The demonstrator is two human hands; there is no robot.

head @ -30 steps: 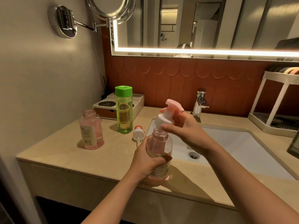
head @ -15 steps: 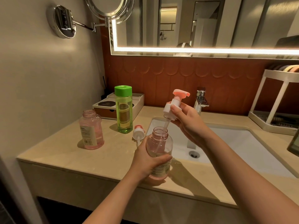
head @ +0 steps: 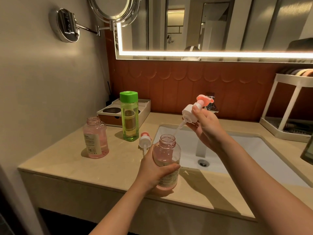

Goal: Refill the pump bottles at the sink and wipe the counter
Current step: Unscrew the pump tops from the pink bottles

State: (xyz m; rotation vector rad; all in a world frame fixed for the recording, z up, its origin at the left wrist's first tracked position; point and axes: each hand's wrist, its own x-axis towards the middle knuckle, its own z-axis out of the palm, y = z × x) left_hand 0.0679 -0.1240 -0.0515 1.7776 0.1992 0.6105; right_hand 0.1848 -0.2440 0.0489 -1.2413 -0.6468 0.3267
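Observation:
My left hand [head: 155, 170] grips a clear pink bottle [head: 166, 156] that stands uncapped on the counter's front edge. Above and right of its neck, my right hand [head: 205, 128] holds a white pump head with a pink nozzle [head: 194, 111]; its dip tube slants down, the tip just over the bottle's mouth. A second uncapped pink bottle [head: 95, 140] stands at the left. Its pump head [head: 144, 141] lies on the counter beside my left hand. A tall green bottle with a green cap [head: 129, 116] stands behind them.
The white sink basin [head: 237, 155] with a drain and a chrome faucet [head: 211, 103] lies to the right. A tray box [head: 116, 111] sits in the back left corner, a white rack [head: 288, 119] at the back right. A swing-arm mirror [head: 116, 9] juts from the wall.
My right hand has lifted the pump head off the bottle and drawn it up and to the right, pulling the dip tube almost out. My left hand has kept the bottle still.

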